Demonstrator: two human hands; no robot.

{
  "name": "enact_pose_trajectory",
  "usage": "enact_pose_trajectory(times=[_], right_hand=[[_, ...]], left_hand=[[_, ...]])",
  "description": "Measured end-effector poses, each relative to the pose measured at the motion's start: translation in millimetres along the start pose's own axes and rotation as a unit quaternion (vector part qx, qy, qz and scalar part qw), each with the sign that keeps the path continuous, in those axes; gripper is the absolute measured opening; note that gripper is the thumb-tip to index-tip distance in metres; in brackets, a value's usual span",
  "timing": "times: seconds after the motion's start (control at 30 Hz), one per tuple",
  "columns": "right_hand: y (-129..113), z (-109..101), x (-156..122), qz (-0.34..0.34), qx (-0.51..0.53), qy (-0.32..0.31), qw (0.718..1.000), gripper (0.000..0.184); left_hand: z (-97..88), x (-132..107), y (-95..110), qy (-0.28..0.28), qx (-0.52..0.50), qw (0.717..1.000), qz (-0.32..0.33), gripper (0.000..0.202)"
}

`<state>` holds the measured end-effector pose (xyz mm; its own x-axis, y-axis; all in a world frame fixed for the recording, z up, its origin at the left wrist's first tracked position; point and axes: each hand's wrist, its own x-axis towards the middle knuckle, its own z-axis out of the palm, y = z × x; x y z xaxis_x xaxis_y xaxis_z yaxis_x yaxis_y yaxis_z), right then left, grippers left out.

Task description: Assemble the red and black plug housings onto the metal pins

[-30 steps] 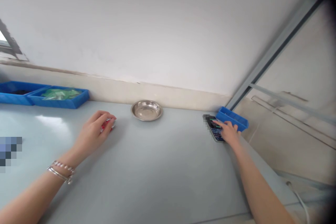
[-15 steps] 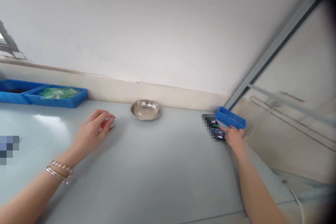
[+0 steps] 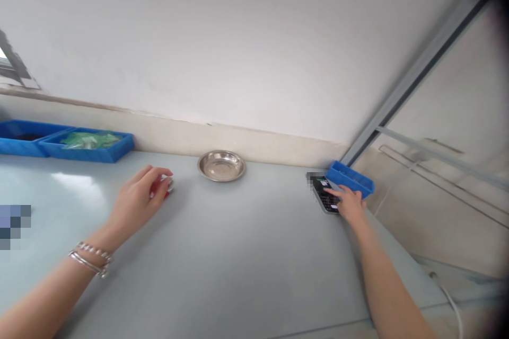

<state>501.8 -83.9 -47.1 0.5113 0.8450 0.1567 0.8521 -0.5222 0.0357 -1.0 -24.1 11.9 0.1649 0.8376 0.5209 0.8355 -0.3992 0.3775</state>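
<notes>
My left hand [image 3: 139, 196] rests on the table with its fingers curled round a small red-and-silver object [image 3: 168, 188]. The fingers cover most of that object, so I cannot make out its kind. At the right, a phone [image 3: 329, 202] lies face up with its screen lit, showing what looks like a keyboard. Over it is my right hand [image 3: 352, 205], with the index finger stretched out to the screen and nothing visible in the grasp.
A round metal dish [image 3: 221, 167] stands by the wall between my hands. Beyond the phone is a small blue tray [image 3: 350, 179]. At the left, a blue bin [image 3: 87, 153] contains green plastic bags, beside another blue bin [image 3: 24, 147]. A metal frame [image 3: 417, 69] rises at the right.
My right index finger has shifted left and slightly up over the phone, whose screen looks different. My left hand stays in nearly the same place, still holding the small object.
</notes>
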Motion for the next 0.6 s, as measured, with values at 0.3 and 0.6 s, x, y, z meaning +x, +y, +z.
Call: enact_pose_trajectory(times=[0.3,0.6], right_hand=[[-11,-6,-4,-0.063,-0.009,0.007,0.998,0.065],[1,5,5,-0.081,-0.010,0.024,0.996,0.057]], left_hand=[[-4.7,-1,3,-0.011,0.010,0.999,-0.038,0.028],[1.0,1,-6,0.012,0.007,0.998,-0.065,0.026]])
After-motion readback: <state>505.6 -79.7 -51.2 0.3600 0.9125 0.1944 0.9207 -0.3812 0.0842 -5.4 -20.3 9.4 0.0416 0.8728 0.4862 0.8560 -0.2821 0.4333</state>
